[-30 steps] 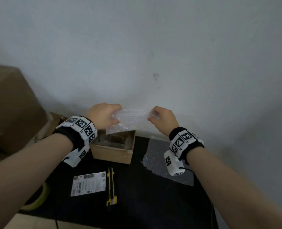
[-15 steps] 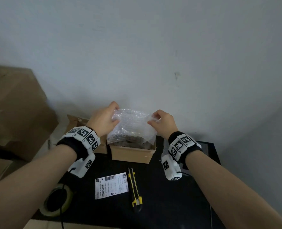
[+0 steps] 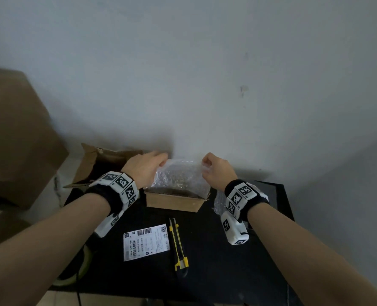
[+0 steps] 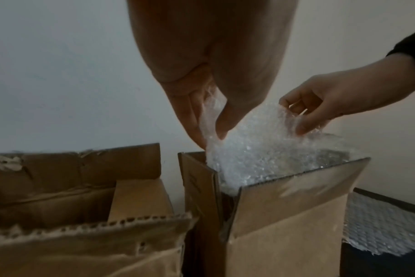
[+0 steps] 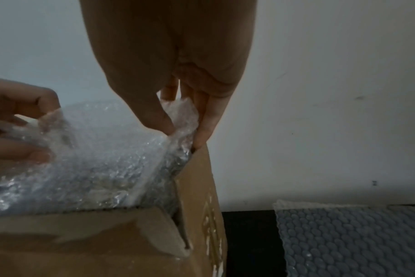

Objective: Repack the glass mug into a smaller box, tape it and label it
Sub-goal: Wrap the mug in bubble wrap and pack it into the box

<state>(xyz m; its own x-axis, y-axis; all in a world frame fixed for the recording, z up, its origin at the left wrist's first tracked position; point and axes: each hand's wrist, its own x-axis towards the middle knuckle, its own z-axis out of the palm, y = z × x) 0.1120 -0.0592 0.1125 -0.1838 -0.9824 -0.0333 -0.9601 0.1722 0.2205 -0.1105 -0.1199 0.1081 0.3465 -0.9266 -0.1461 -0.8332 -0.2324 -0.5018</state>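
Observation:
A sheet of bubble wrap (image 3: 178, 175) stands partly inside the small open cardboard box (image 3: 174, 202) at the back of the black table (image 3: 216, 272). My left hand (image 3: 147, 166) pinches the sheet's left top edge between thumb and fingers (image 4: 194, 120). My right hand (image 3: 214, 168) pinches its right top corner (image 5: 180, 114). In the wrist views the bubble wrap (image 4: 261, 148) (image 5: 95, 159) reaches down into the small box (image 4: 284, 215) (image 5: 107, 234). The mug is not visible.
A larger torn open box (image 3: 103, 164) (image 4: 71, 206) stands left of the small one. A shipping label (image 3: 146, 242) and a yellow utility knife (image 3: 178, 246) lie near the front. A tape roll (image 3: 77, 270) sits front left, another bubble wrap sheet (image 5: 348, 238) right. Stacked cartons (image 3: 13, 133) far left.
Both hands have come down with the bubble wrap, from held up flat above the small box to its lower part pushed into the box. The head view shifted.

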